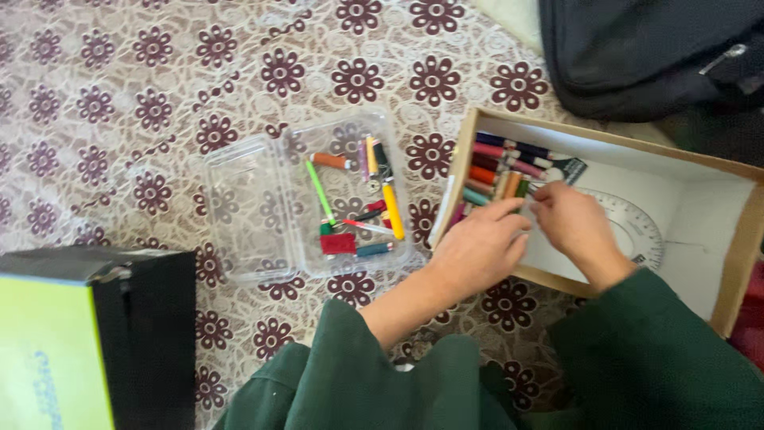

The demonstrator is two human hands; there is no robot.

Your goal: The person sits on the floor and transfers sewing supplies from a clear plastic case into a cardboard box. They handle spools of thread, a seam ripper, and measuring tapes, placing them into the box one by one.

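Hands meet over the markers bunched at the near end of the cardboard box: left hand loosely curled, fingertips on them; right hand seemingly pinching one, though its grip is partly hidden.

Coloured markers lying side by side in a row at the left end of an open cardboard box.

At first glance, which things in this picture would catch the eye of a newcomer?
Both hands, left hand and right hand, meet over a row of coloured markers at the left end of a cardboard box. Left of it, a clear plastic case lies open on the flowered cloth, holding loose pens.
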